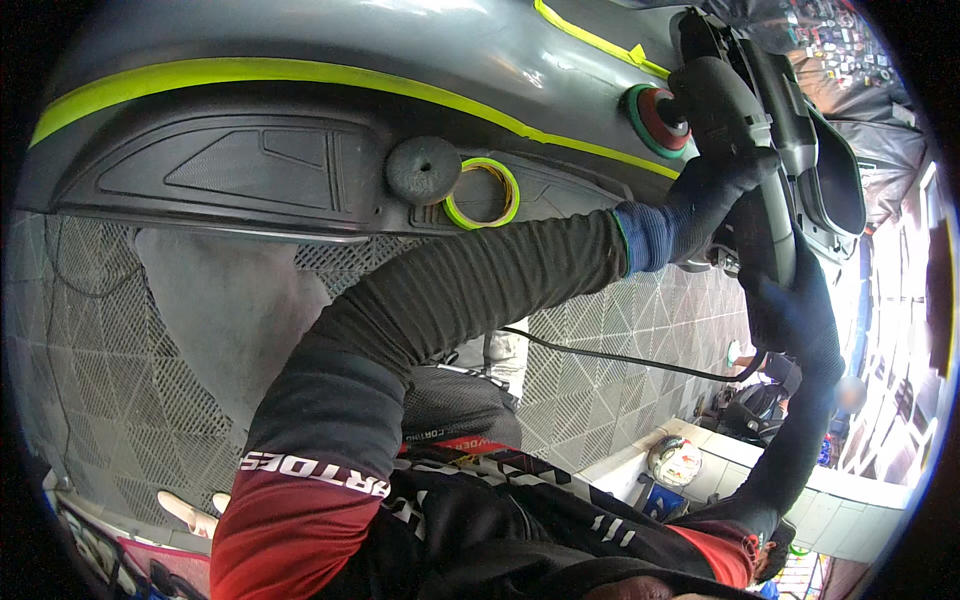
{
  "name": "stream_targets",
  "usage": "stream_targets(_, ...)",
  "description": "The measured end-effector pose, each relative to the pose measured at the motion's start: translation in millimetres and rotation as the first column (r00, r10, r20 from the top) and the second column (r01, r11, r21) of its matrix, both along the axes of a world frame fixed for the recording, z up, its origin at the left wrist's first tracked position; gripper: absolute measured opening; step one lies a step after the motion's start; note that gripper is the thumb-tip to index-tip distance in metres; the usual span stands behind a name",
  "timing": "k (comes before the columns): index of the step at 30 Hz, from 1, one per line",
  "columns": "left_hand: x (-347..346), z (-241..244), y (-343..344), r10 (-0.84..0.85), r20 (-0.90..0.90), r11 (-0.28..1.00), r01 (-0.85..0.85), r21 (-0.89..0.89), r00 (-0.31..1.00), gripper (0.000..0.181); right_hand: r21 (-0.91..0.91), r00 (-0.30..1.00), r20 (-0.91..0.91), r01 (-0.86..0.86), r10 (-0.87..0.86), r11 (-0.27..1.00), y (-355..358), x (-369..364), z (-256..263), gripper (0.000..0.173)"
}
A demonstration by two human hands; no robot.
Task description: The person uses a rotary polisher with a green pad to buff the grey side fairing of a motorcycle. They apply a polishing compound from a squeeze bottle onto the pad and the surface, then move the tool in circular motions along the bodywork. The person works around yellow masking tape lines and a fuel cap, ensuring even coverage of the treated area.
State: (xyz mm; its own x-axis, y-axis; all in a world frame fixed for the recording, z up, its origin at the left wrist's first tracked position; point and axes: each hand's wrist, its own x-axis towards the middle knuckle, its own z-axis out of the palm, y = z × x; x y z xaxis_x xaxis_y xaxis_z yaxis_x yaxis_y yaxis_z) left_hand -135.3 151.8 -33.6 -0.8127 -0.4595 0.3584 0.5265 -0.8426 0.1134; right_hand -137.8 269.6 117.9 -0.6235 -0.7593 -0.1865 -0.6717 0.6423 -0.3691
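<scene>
Dark gloves with blue cuffs cover my hands. Near the head of a black and grey power polisher (765,217), my left hand (712,187) is closed around the body. My right hand (795,300) grips its rear end, where a black cord (622,358) hangs. The polisher's round red and green pad (654,120) faces a glossy grey vehicle panel (450,45); whether it touches cannot be told. Fluorescent yellow masking tape (300,71) borders the panel. On the black moulded plastic trim (247,165) lie a dark foam pad (424,171) and a roll of yellow tape (514,196).
Black plastic vehicle parts (832,172) stand beyond the polisher. Grey grid tiles (600,405) cover the floor, with a grey mat or cloth (225,300) at left. A helmet (675,459) rests on a bench at lower right. Other people are in the background at right and lower left.
</scene>
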Motion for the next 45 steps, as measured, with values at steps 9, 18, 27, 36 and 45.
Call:
stream_targets(9, 6.3, 1.3, -26.2, 0.136, 0.006, 0.989, -0.137, 0.063, 0.991, 0.053, 0.063, 0.995, -0.039, -0.091, 0.094, 0.994, -37.4, 2.1, 1.8, 0.057)
stream_targets(18, 25.9, -6.9, -48.9, 0.208, 0.123, 0.976, -0.213, 0.033, 0.970, 0.060, 0.096, 0.979, -0.068, -0.185, 0.192, 0.978, -56.4, -4.8, 0.2, 0.057)
stream_targets(27, 49.0, -17.4, -65.7, 0.274, 0.242, 0.951, -0.224, -0.214, 0.931, 0.085, 0.083, 0.948, 0.068, -0.315, 0.309, 0.946, -63.6, -24.1, -9.7, 0.063)
stream_targets(36, 68.7, -13.2, -64.6, 0.291, 0.303, 0.930, -0.194, -0.312, 0.907, 0.084, 0.053, 0.929, 0.109, -0.361, 0.353, 0.931, -60.6, -25.4, -25.5, 0.090)
stream_targets(45, 84.1, -5.6, -50.8, 0.455, 0.474, 0.874, -0.275, -0.401, 0.754, 0.080, 0.055, 0.905, 0.228, -0.379, 0.358, 0.924, -53.8, -43.9, -34.0, 0.091)
